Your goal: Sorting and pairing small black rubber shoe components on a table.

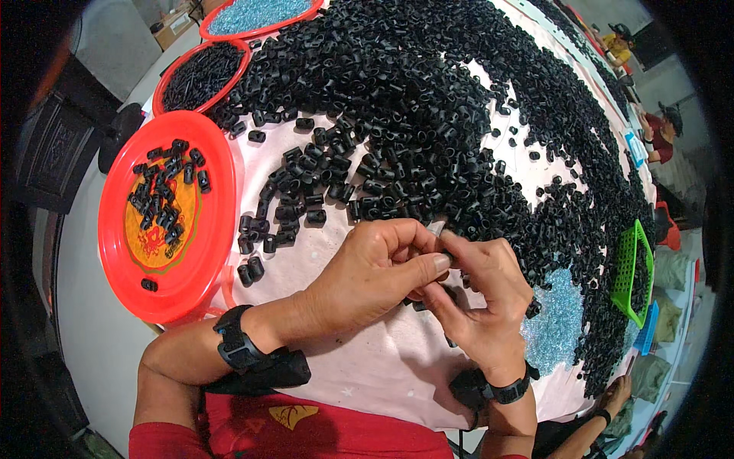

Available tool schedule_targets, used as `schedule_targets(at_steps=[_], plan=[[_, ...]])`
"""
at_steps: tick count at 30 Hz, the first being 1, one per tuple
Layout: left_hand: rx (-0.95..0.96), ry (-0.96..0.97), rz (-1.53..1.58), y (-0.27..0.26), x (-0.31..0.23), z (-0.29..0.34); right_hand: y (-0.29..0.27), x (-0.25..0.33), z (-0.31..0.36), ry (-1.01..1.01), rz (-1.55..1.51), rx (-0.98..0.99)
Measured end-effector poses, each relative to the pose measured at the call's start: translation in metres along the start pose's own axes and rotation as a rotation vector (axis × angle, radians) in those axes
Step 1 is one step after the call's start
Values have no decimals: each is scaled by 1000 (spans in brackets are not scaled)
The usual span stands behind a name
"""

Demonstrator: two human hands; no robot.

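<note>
My left hand (378, 264) and my right hand (489, 302) meet over the table, thumbs and fingertips pinched together. A small dark bit shows between the fingertips, but most of what they hold is hidden. Just beyond the hands spreads a large heap of short black plastic tubes with holes (413, 145). A few loose black tubes (250, 271) lie left of my left hand. To the right of my right hand is a patch of clear bluish beads (552, 325).
At left, a red oval tray (116, 229) bears several black tubes. Behind it stand a red bowl of thin black pieces (202, 76) and a red bowl of bluish beads (260, 15). A green basket (628, 268) sits at right. A co-worker's hand (618, 394) shows lower right; other people are farther back.
</note>
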State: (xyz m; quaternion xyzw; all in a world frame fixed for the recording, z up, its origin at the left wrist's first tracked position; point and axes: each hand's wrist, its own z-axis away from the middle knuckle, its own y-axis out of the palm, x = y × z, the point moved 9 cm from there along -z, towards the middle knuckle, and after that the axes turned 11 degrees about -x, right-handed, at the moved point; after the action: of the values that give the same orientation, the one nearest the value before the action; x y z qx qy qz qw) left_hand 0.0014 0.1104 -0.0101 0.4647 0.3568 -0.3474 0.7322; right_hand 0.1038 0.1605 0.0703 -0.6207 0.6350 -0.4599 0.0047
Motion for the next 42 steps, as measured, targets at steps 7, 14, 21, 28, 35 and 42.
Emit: schedule_targets(at_steps=[7,14,21,28,35,42], plan=[[12,-53,57,5,6,2,1,-1,0,-27,10,22],[46,-86,46,8,9,5,-2,2,-1,-142,74,7],[130,-82,-24,11,11,7,2,0,2,-158,42,35],[116,-97,-45,11,12,8,2,2,4,-214,69,34],[75,-74,-32,11,16,6,3,5,2,-226,75,21],[93,-67,-39,17,5,14,-3,13,2,-242,45,-3]])
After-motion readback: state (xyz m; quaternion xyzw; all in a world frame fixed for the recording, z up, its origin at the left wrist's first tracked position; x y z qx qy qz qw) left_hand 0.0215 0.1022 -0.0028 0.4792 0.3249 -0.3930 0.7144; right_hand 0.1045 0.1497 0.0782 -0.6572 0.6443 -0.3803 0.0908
